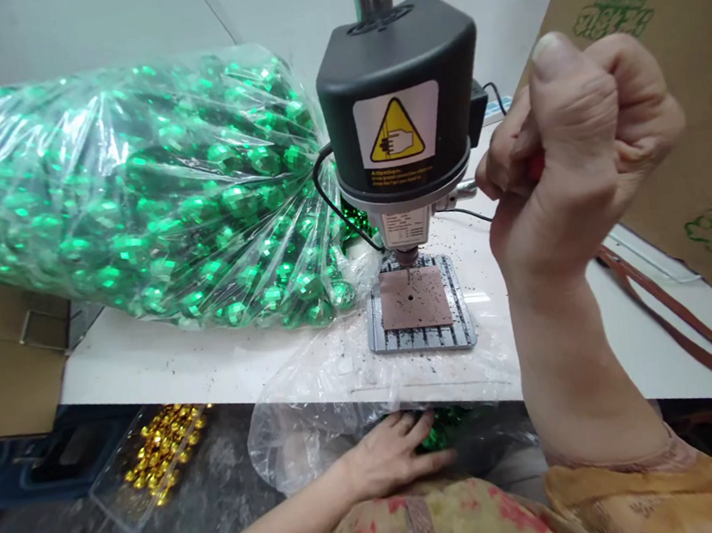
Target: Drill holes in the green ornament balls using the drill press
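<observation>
Right hand up front, fist closed on a small red piece, mostly hidden, just beside the black-housed drill press. Left hand low, fingers spread on shiny green faceted beads below the front edge of the white desk; can't tell if it pinches any. Beads look light, hard, slick, probably thin plastic: take one round its middle, squeeze gently.
</observation>
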`<state>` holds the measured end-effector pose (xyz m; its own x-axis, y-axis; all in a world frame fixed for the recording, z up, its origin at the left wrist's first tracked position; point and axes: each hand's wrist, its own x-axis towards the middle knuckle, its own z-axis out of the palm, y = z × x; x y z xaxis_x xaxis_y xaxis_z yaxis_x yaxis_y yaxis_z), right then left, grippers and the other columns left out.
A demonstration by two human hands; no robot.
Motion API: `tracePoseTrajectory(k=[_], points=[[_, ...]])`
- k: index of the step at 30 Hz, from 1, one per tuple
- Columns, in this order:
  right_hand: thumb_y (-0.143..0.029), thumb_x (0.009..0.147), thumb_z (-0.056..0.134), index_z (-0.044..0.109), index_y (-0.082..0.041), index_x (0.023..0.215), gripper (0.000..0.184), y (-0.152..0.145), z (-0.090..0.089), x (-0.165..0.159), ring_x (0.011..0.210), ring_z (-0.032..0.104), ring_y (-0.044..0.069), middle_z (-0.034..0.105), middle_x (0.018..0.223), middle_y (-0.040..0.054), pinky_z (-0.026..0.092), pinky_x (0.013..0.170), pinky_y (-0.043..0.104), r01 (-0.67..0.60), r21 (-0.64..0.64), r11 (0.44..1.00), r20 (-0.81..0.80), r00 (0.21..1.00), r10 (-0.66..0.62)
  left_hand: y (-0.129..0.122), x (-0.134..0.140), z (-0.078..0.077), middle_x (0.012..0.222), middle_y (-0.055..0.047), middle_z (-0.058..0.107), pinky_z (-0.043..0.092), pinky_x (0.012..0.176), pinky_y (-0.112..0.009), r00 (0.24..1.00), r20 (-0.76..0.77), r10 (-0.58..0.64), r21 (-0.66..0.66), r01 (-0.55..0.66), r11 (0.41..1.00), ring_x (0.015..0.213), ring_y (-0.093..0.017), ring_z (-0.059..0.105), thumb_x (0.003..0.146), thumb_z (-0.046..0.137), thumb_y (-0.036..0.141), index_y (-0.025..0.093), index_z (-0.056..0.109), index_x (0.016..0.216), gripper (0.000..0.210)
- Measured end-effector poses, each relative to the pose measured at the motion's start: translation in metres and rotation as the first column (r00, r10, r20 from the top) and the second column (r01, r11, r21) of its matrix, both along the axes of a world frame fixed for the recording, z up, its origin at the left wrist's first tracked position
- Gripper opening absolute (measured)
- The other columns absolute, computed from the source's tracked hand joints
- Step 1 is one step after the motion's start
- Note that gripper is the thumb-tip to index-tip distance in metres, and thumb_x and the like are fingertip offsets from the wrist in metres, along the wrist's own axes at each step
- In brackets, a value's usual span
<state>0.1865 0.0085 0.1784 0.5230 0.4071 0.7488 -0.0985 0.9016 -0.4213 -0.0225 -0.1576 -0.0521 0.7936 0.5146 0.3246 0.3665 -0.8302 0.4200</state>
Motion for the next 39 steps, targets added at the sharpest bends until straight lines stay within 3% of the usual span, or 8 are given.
tracePoseTrajectory(k=[6, 10, 16, 20, 29, 33, 36, 39], points=[[-0.016, 0.091, 0.059, 0.035, -0.021, 0.060, 0.039, -0.005, 0.000, -0.001, 0.041, 0.030, 0.002, 0.035, 0.047, -0.0086, 0.022, 0.042, 0.023, 0.021, -0.054, 0.998, 0.027, 0.999, -0.019, 0.012, 0.001, 0.008, 0.114, -0.001, 0.079, 0.061, 0.055, -0.037, 0.977, 0.213, 0.019, 0.007, -0.021, 1.000, 0.069, -0.023, 0.073, 0.091, 0.063, 0.029, 0.045, 0.070, 0.125, 0.038], [-0.019, 0.090, 0.062, 0.038, -0.022, 0.060, 0.038, -0.004, 0.000, 0.000, 0.039, 0.030, 0.004, 0.039, 0.045, -0.0078, 0.021, 0.043, 0.027, -0.008, -0.032, 0.999, 0.016, 1.000, 0.009, 0.077, 0.008, 0.036, 0.104, -0.007, 0.077, 0.062, 0.074, -0.043, 0.892, 0.358, 0.276, 0.013, -0.301, 0.954, 0.092, -0.028, 0.076, 0.095, 0.050, 0.017, 0.032, 0.071, 0.105, 0.027], [-0.020, 0.091, 0.061, 0.038, -0.021, 0.060, 0.038, -0.004, -0.002, 0.000, 0.041, 0.033, 0.003, 0.039, 0.047, -0.0076, 0.023, 0.045, 0.025, 0.033, -0.044, 0.998, 0.012, 0.999, -0.033, 0.230, 0.009, 0.069, 0.104, -0.013, 0.068, 0.052, 0.097, -0.044, 0.749, -0.050, 0.661, 0.046, -0.660, 0.750, 0.106, -0.030, 0.063, 0.088, 0.055, 0.009, 0.020, 0.068, 0.099, 0.021], [-0.022, 0.090, 0.063, 0.039, -0.021, 0.060, 0.039, -0.006, -0.002, 0.001, 0.041, 0.034, 0.004, 0.041, 0.047, -0.0077, 0.024, 0.044, 0.027, 0.008, -0.059, 0.998, 0.015, 1.000, -0.007, 0.275, 0.011, 0.070, 0.102, -0.018, 0.066, 0.047, 0.102, -0.047, 0.620, -0.204, 0.758, 0.117, -0.753, 0.647, 0.117, -0.038, 0.055, 0.072, 0.076, 0.008, 0.013, 0.068, 0.096, 0.026], [-0.021, 0.092, 0.063, 0.039, -0.020, 0.060, 0.040, -0.006, -0.005, 0.002, 0.043, 0.034, 0.003, 0.038, 0.049, -0.0075, 0.025, 0.046, 0.026, 0.032, -0.022, 0.999, 0.060, 0.998, -0.031, 0.250, -0.007, 0.086, 0.109, -0.015, 0.063, 0.050, 0.094, -0.044, 0.589, -0.187, 0.786, 0.119, -0.781, 0.614, 0.108, -0.036, 0.062, 0.081, 0.073, 0.016, 0.019, 0.068, 0.118, 0.037], [-0.021, 0.094, 0.057, 0.035, -0.019, 0.060, 0.041, -0.011, -0.005, 0.000, 0.046, 0.037, 0.000, 0.037, 0.051, -0.0080, 0.026, 0.049, 0.022, 0.052, -0.050, 0.997, 0.079, 0.996, -0.048, 0.218, -0.014, 0.097, 0.110, -0.010, 0.064, 0.054, 0.086, -0.039, 0.620, 0.099, 0.778, -0.149, -0.764, 0.628, 0.091, -0.026, 0.067, 0.086, 0.073, 0.026, 0.022, 0.068, 0.125, 0.040], [-0.021, 0.094, 0.057, 0.036, -0.019, 0.060, 0.040, -0.012, -0.005, -0.001, 0.046, 0.037, 0.001, 0.038, 0.052, -0.0081, 0.027, 0.048, 0.023, 0.044, -0.057, 0.997, 0.072, 0.997, -0.040, 0.195, -0.012, 0.097, 0.111, -0.007, 0.069, 0.059, 0.080, -0.036, 0.584, 0.371, 0.722, -0.538, -0.499, 0.680, 0.086, -0.020, 0.068, 0.089, 0.070, 0.040, 0.024, 0.066, 0.128, 0.042], [-0.019, 0.093, 0.060, 0.037, -0.020, 0.061, 0.039, -0.009, -0.005, 0.000, 0.044, 0.035, 0.002, 0.039, 0.050, -0.0081, 0.025, 0.046, 0.025, 0.013, -0.036, 0.999, 0.033, 0.999, -0.012, 0.177, -0.006, 0.092, 0.111, -0.007, 0.073, 0.062, 0.079, -0.036, 0.518, 0.457, 0.723, -0.784, -0.149, 0.602, 0.091, -0.020, 0.071, 0.089, 0.070, 0.049, 0.025, 0.064, 0.129, 0.048]])
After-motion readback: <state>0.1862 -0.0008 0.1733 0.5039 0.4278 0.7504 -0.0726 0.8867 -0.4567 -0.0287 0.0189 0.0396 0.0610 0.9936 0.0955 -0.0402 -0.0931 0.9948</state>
